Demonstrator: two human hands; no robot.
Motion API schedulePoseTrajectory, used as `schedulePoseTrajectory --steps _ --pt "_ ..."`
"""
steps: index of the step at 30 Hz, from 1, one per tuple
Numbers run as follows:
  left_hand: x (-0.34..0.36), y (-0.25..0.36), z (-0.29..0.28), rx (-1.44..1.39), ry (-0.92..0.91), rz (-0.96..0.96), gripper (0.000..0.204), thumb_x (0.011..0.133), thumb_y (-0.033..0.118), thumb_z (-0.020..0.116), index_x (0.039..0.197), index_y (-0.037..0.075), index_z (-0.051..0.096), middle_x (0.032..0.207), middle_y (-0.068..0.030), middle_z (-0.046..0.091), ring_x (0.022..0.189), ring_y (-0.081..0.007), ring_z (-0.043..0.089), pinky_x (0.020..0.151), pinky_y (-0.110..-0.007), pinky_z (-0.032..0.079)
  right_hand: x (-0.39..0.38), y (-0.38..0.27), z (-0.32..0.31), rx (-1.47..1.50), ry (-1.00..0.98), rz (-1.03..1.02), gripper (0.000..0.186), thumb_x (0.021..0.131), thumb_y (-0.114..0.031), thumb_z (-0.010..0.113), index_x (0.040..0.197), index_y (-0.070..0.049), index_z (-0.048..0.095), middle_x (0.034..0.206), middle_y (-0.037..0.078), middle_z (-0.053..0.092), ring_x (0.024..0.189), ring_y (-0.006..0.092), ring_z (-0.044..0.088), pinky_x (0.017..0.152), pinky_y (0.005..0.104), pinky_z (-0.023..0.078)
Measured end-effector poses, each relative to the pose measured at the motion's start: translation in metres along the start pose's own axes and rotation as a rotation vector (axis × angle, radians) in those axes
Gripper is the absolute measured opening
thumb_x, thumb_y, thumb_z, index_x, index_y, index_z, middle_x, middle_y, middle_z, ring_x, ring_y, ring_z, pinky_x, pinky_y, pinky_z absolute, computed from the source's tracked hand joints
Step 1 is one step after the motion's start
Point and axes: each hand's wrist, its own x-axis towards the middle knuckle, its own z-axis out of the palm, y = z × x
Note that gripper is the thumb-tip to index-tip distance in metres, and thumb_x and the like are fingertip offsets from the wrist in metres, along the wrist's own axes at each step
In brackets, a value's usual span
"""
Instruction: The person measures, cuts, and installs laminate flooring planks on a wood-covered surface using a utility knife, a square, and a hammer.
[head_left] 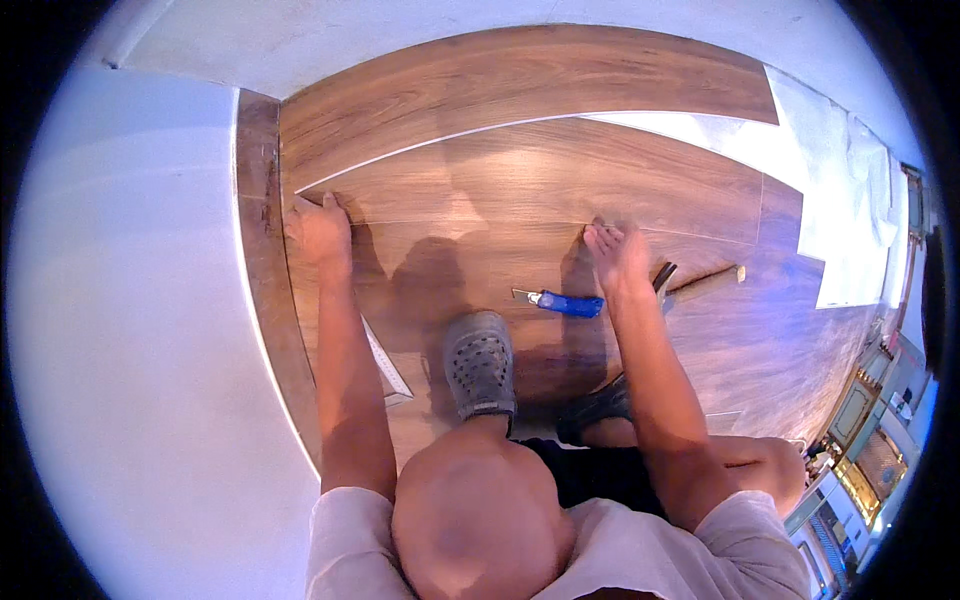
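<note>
A wood-look floor plank lies across in front of me, a narrow gap between its far edge and the plank along the far wall. My left hand is bent around its left end, beside the wall. Flat on the seam at its near edge rests my right hand, fingers stretched out and together. A blue-handled hook knife lies just below that hand. Next to my right forearm are a dark-ended tool, partly hidden, and a piece with a pale wooden end.
At left a white wall meets a brown border strip. White underlay sheet covers the floor at right. A measuring square lies by my left forearm. My grey clog stands on the planks. Cabinets are far right.
</note>
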Motion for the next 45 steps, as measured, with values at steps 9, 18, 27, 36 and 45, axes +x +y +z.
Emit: schedulePoseTrajectory --steps 9,18,27,36,45 --pt "0.043 -0.014 -0.007 -0.232 -0.222 -0.137 0.067 0.09 0.051 0.06 0.121 -0.008 0.063 0.123 -0.0319 0.062 0.118 -0.043 0.059 0.1 -0.046 0.045 0.045 0.002 0.002 0.239 0.192 0.084 0.037 0.098 -0.026 0.05 0.131 -0.007 0.049 0.113 0.012 0.053 0.087 0.0203 0.051 0.074 0.0301 0.05" --pt "-0.003 -0.061 -0.022 -0.65 -0.536 -0.144 0.054 0.09 0.047 0.069 0.112 -0.002 0.068 0.107 -0.0158 0.071 0.104 -0.0274 0.066 0.091 -0.036 0.048 0.013 -0.032 -0.007 0.267 -0.129 -0.174 0.012 0.101 -0.007 0.053 0.11 -0.001 0.057 0.108 0.012 0.063 0.098 0.0262 0.064 0.088 0.0434 0.057" --pt "-0.03 -0.034 -0.046 -1.348 -0.968 -0.371 0.055 0.093 0.037 0.069 0.135 0.004 0.054 0.133 -0.0095 0.06 0.124 -0.0234 0.055 0.104 -0.04 0.045 -0.003 -0.047 -0.073 0.323 -0.221 -0.296 0.015 0.099 -0.002 0.056 0.112 0.004 0.056 0.115 0.015 0.062 0.11 0.0283 0.062 0.1 0.0437 0.053" --pt "-0.071 0.056 -0.094 -1.275 -1.136 0.008 0.059 0.088 0.015 0.071 0.141 0.004 0.046 0.126 -0.0105 0.062 0.116 -0.0227 0.06 0.099 -0.036 0.049 0.02 -0.089 -0.188 0.48 -0.217 -0.408 0.019 0.1 -0.009 0.058 0.117 -0.001 0.058 0.111 0.009 0.064 0.1 0.0211 0.062 0.09 0.0366 0.052" --pt "-0.208 0.172 -0.143 -0.873 -1.161 0.807 0.063 0.078 0.015 0.08 0.131 -0.007 0.054 0.122 -0.0145 0.064 0.11 -0.0248 0.062 0.095 -0.037 0.05 0.061 -0.157 -0.332 0.802 0.07 -0.541 0.027 0.1 -0.025 0.06 0.116 -0.003 0.058 0.109 0.007 0.06 0.092 0.0189 0.057 0.081 0.032 0.052"
